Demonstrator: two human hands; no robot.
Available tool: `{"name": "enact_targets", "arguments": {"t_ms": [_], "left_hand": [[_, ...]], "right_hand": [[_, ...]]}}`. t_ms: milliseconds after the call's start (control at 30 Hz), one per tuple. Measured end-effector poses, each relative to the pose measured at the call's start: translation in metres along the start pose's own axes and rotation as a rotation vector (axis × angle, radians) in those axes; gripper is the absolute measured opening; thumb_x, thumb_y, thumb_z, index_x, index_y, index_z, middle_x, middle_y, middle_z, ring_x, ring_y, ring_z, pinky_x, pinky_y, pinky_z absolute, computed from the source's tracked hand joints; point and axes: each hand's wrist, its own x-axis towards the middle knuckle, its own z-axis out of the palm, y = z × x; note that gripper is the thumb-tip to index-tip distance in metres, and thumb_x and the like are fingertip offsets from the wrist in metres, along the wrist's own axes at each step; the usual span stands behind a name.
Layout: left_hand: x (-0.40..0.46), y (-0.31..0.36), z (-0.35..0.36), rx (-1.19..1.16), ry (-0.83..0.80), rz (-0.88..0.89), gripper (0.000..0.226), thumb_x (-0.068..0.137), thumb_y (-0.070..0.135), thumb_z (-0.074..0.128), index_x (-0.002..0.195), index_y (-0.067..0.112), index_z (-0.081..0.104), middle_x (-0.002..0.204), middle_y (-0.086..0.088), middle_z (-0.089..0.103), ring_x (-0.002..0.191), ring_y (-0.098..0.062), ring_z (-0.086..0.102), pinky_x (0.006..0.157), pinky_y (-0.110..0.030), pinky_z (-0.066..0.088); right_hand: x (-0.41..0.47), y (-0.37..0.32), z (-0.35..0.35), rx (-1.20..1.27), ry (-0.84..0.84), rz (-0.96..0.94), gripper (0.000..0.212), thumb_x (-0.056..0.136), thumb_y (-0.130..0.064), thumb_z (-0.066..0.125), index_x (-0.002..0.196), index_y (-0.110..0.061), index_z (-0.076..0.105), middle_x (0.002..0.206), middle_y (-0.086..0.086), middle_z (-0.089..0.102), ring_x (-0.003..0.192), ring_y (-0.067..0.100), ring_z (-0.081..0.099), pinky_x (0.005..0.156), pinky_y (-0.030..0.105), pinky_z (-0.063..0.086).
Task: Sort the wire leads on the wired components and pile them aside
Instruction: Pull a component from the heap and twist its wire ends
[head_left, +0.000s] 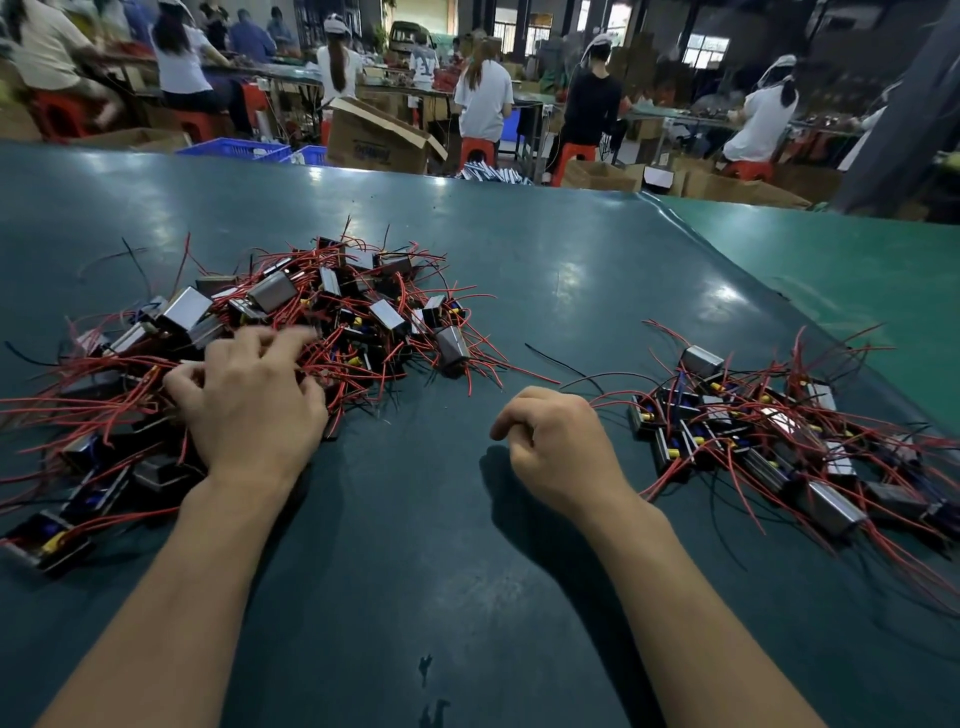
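The left hand (249, 410) is reaching into the unsorted heap (291, 332), fingers spread and curling among the red leads (363, 364); whether it is already pinching one I cannot tell. The right hand (553, 447) is hanging loosely curled over the green mat (571, 270), holding nothing. The heap is lying at eleven o'clock, directly under the left hand, so that hand is nearer. The sorted pile (769, 436) is sitting at three o'clock, just beside the right hand.
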Motion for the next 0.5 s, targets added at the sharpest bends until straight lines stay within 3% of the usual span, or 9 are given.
{"name": "enact_targets", "arguments": {"t_ms": [100, 233, 400, 500], "left_hand": [[0.0014, -0.0032, 0.0035, 0.078, -0.046, -0.018, 0.027, 0.086, 0.033, 0.068, 0.113, 0.03, 0.07, 0.115, -0.006, 0.061, 0.111, -0.03, 0.048, 0.094, -0.045, 0.026], [0.0007, -0.0012, 0.0031, 0.027, 0.015, -0.073, 0.021, 0.09, 0.03, 0.065, 0.109, 0.024, 0.073, 0.105, -0.011, 0.066, 0.101, -0.034, 0.052, 0.093, -0.05, 0.029], [-0.0001, 0.0006, 0.0079, 0.09, -0.053, -0.033, 0.05, 0.084, 0.029, 0.067, 0.13, 0.017, 0.055, 0.114, -0.013, 0.064, 0.111, -0.031, 0.05, 0.094, -0.046, 0.026], [0.0006, 0.0001, 0.0082, 0.032, 0.02, -0.036, 0.043, 0.082, 0.02, 0.071, 0.122, 0.014, 0.06, 0.102, -0.016, 0.068, 0.102, -0.035, 0.055, 0.093, -0.049, 0.028]], "right_hand": [[-0.001, -0.0004, 0.0003, -0.002, -0.037, 0.01, 0.027, 0.08, -0.001, 0.05, 0.076, -0.014, 0.074, 0.086, -0.001, 0.069, 0.082, 0.025, 0.062, 0.074, 0.039, 0.052], [-0.0013, 0.0004, 0.0006, 0.02, -0.032, 0.021, 0.028, 0.079, -0.001, 0.049, 0.075, -0.015, 0.074, 0.086, -0.002, 0.069, 0.081, 0.024, 0.062, 0.074, 0.039, 0.052], [-0.0011, 0.0024, 0.0, 0.028, -0.03, 0.035, 0.028, 0.08, -0.002, 0.049, 0.076, -0.016, 0.074, 0.086, -0.003, 0.069, 0.081, 0.022, 0.061, 0.074, 0.038, 0.051], [-0.0013, 0.0034, -0.0002, 0.035, -0.03, 0.028, 0.029, 0.08, -0.004, 0.049, 0.075, -0.017, 0.074, 0.085, -0.004, 0.069, 0.08, 0.021, 0.061, 0.073, 0.037, 0.051]]}}
